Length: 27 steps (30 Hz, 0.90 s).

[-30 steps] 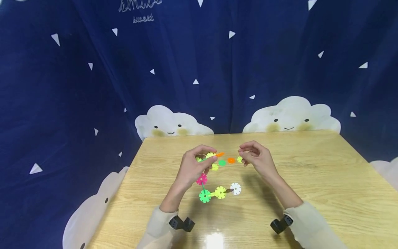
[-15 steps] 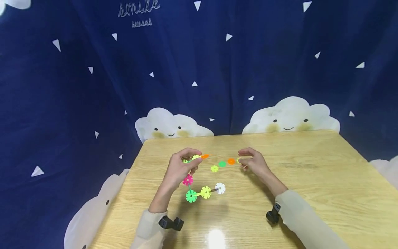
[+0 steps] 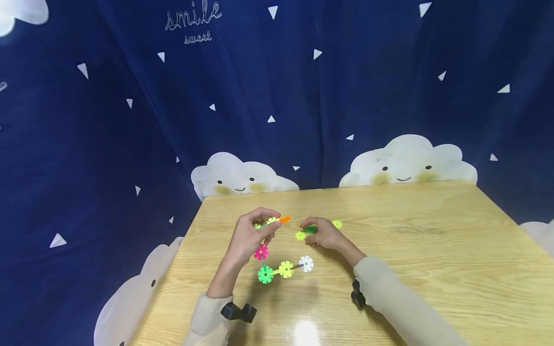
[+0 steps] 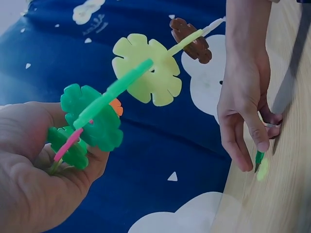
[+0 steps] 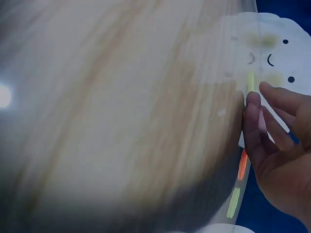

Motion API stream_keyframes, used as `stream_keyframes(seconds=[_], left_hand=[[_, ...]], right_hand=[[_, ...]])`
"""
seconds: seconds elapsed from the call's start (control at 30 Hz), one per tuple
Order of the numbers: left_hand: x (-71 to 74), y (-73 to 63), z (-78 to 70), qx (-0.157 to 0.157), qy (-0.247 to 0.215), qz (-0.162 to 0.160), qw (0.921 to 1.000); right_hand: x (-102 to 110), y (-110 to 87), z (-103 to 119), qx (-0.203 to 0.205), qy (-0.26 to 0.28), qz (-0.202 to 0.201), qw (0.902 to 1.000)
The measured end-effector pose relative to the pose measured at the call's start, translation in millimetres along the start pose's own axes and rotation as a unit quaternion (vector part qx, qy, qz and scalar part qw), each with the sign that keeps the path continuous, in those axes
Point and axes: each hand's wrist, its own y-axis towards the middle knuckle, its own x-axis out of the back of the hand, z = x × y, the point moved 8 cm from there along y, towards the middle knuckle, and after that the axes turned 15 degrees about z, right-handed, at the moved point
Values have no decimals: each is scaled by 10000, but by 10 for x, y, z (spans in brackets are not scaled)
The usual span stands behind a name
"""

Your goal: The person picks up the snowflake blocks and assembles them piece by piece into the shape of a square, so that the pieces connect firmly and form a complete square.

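My left hand [image 3: 251,233] grips a chain of slotted plastic flower discs above the table. An orange disc [image 3: 284,219] pokes past its fingertips, seen edge-on. Below the hand the chain runs through a pink disc [image 3: 261,252], a green one [image 3: 265,275], a yellow one [image 3: 286,269] and a white one [image 3: 306,263]. A brown disc [image 4: 192,41] shows near the chain's far end in the left wrist view. Low over the table, my right hand [image 3: 326,234] has thumb and fingertips on either side of a loose green disc [image 3: 310,229].
Near the right hand, one yellow disc [image 3: 300,235] lies left of it and another yellow disc [image 3: 337,224] behind it on the wooden table [image 3: 415,250]. An orange disc [image 5: 242,165] appears beside the hand in the right wrist view. A dark blue curtain [image 3: 242,81] hangs behind.
My left hand moved left with the chain, then stayed. The right hand moved left from the far yellow disc to the green disc, covering the orange one in the head view.
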Motion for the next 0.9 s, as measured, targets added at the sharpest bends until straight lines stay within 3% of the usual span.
stream_keyframes(seconds=[0.2,0.37,0.47,0.67,0.9], left_hand=[[32,-10,-5,-82,43,-48,9999],[39,-2,11,-58,11,-53,10000],[28,6,11,-54,-32,-42,10000],[2,10,18,-26,-43,0,10000],[-19,23,39,-36,-113,64,9999]], right_hand=[[-29,60,26,5,-799,-115,9967],[-57,60,114,60,-1804,-506,9823],[-84,61,164,105,-2094,-645,9756],[-94,9,180,162,-2252,-711,9716],[-45,-92,115,97,-1757,-522,9830]])
